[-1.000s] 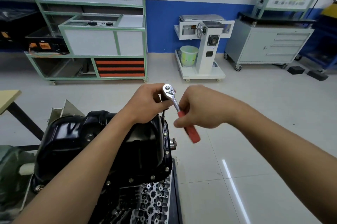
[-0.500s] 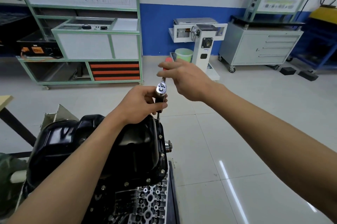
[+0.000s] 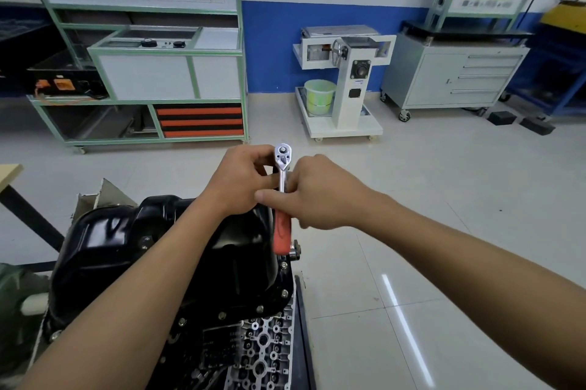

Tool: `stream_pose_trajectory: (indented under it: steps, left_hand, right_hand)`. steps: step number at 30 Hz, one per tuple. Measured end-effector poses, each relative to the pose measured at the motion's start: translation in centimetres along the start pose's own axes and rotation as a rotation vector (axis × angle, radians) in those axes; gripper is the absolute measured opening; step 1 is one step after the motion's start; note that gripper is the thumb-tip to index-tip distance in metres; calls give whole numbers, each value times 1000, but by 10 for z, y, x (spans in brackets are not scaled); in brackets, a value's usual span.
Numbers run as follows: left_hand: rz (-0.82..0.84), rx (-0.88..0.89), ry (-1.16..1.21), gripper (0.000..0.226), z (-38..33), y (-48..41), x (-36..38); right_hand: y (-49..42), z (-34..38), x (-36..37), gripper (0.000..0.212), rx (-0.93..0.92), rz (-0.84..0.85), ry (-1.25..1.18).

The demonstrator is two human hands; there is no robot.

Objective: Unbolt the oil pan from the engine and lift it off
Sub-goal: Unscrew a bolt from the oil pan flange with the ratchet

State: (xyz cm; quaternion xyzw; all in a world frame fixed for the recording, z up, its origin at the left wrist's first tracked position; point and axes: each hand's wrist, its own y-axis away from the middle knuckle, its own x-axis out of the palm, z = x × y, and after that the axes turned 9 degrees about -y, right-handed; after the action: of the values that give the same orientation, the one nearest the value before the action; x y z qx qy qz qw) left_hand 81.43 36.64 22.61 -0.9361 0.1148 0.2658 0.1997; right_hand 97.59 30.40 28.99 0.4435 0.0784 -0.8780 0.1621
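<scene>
Black steel oil pan (image 3: 104, 231), bolted atop the engine (image 3: 263, 342) at near left, looks stiff, weighty, possibly oily; lift it by its flanged rim. The left hand (image 3: 241, 180) grips the ratchet (image 3: 282, 155) below its head, and the right hand (image 3: 320, 196) pinches its shank.

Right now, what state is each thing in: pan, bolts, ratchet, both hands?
Oil pan: seated on the engine, not lifted.
Flange bolts: in place along the near edge.
Ratchet: held by both hands at the pan's far right corner.
Left hand: grips the ratchet just below its head.
Right hand: curled round the ratchet's shaft.
Cabinet drawers: closed.
</scene>
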Motion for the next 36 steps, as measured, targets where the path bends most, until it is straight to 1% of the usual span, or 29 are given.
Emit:
stream_pose_trajectory:
  steps: [3, 6, 8, 10, 11, 12, 13, 14, 15, 16, 18, 20, 22, 25, 28, 29, 30, 31, 34, 36]
  left_hand:
    - [-32, 0, -3, 20, 1, 1, -2]
    - [-38, 1, -25, 9, 2, 2, -1]
    - [-14, 5, -28, 11, 3, 1, -1]
    - [26, 3, -28, 13, 3, -1, -1]
    - [46, 1, -23, 13, 4, -1, -1]
    - [67, -3, -14, 14, 4, -2, -1]
    - [87, -6, -5, 16, 4, -3, -1]
    - [104, -2, 0, 19, 4, -3, -1]
    - [117, 6, 5, 21, 4, -4, -2]
    - [126, 11, 11, 20, 4, -5, -2]
    - [133, 0, 32, 20, 2, -6, -3]
    - [121, -26, 56, 19, 3, -6, -5]
    - [100, -42, 61, 16, 5, -5, -5]
    - [59, -44, 31, 13, 5, -4, -3]
    - [23, -40, -17, 12, 3, -4, -1]
    - [9, -40, -28, 13, 2, -4, -1]
    - [-6, -37, -37, 15, 1, -5, 0]
    - [-17, -28, -49, 16, 0, -4, 1]
    - [-50, 6, -93, 14, -3, -2, 4]
    - [-73, 29, -121, 13, -4, -1, 3]
  right_hand:
    - [-3, 2, 3, 54, -16, 28, -56]
    - [-3, -3, -16, 50, 19, 113, -57]
    - [-4, -7, -33, 38, 19, 177, 59]
    - [-8, -10, -49, 18, 0, 187, 261]
    - [-13, -12, -54, 10, -23, 137, 401]
    - [-19, -14, -56, 10, -55, 48, 551]
    - [-26, -16, -56, 19, -91, -58, 664]
    - [-34, -17, -54, 30, -122, -146, 708]
    - [-43, -19, -51, 37, -160, -190, 700]
    - [-53, -22, -48, 43, -209, -197, 654]
    - [-67, -25, -41, 53, -313, -153, 531]
    - [-73, -24, -34, 54, -389, -129, 419]
    - [-73, -24, -30, 50, -408, -131, 377]
    - [-65, -28, -28, 39, -344, -173, 428]
    - [-47, -24, -39, 12, -168, -280, 563]
    - [-39, -23, -43, 11, -107, -303, 596]
    - [-31, -21, -45, 17, -52, -290, 597]
    - [-23, -18, -46, 25, -7, -235, 556]
    - [-5, -3, -27, 53, 44, -26, 277]
    - [-3, 5, -5, 63, 53, -12, 115]
